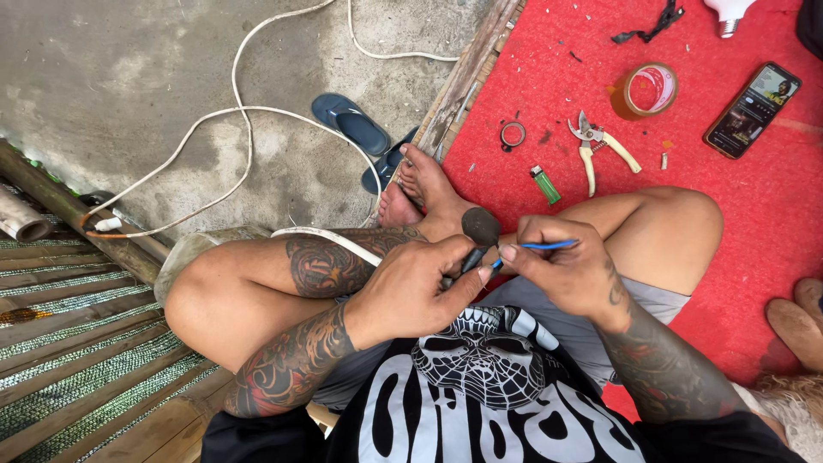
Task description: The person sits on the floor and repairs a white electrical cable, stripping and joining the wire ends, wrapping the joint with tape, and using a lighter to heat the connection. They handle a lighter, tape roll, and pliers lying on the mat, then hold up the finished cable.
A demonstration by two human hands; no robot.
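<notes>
Seated person, both hands closed on a small dark plug-like object, centre of frame.

Left hand: grip closed around the stem of the dark object, whose rounded head shows above the fingers, just above the knees. Right hand: grip pinched shut on a thin blue wire, which runs to the object's lower end; the join itself is possibly hidden by the thumb. Red mat, right half of frame, carries: green lighter, cream-handled pruning shears, roll of clear tape, small ring, phone, white bulb at the upper edge. Upper left: concrete floor with white cable; blue sandals beside the feet.
</notes>
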